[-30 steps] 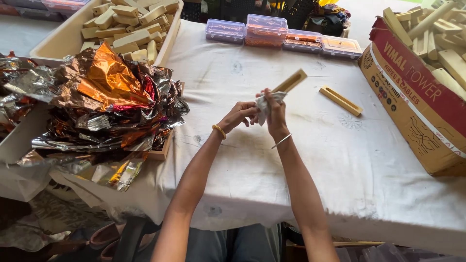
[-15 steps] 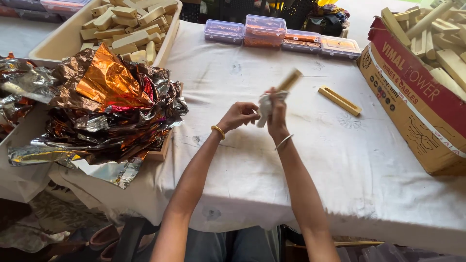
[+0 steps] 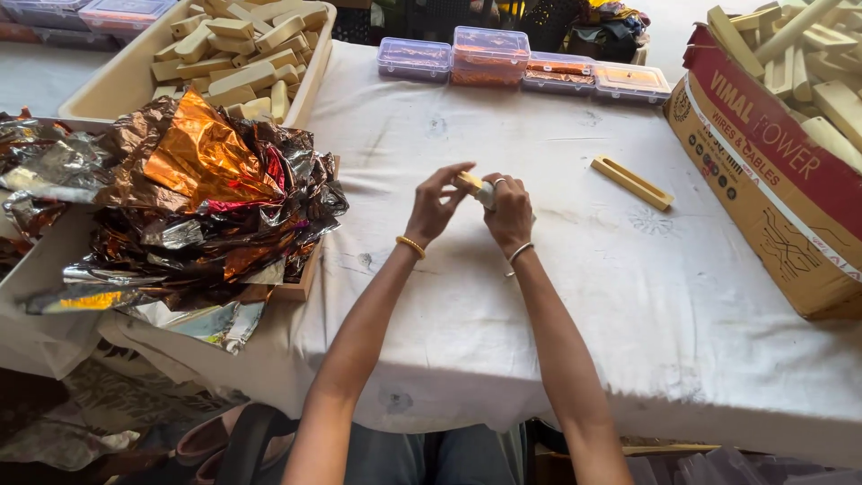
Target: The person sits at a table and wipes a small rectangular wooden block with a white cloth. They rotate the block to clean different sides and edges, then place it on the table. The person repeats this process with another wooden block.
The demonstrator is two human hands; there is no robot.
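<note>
Block (image 3: 468, 182), a small tan wooden piece, sits above the desk (image 3: 575, 296), pinched by the left hand (image 3: 435, 205) while the right hand (image 3: 508, 212) closes on a pale rag against it, apparently so one hand steadies it. Foil (image 3: 202, 207) lies well left.

Bare cloth (image 3: 575, 296) ahead open; foil heap (image 3: 206, 198) blocks left, cardboard box (image 3: 772, 189) right (loose wooden strip (image 3: 632, 182) between).

White-clothed table (image 3: 557, 296) bears foil heap (image 3: 206, 207), cardboard box (image 3: 772, 180).
</note>
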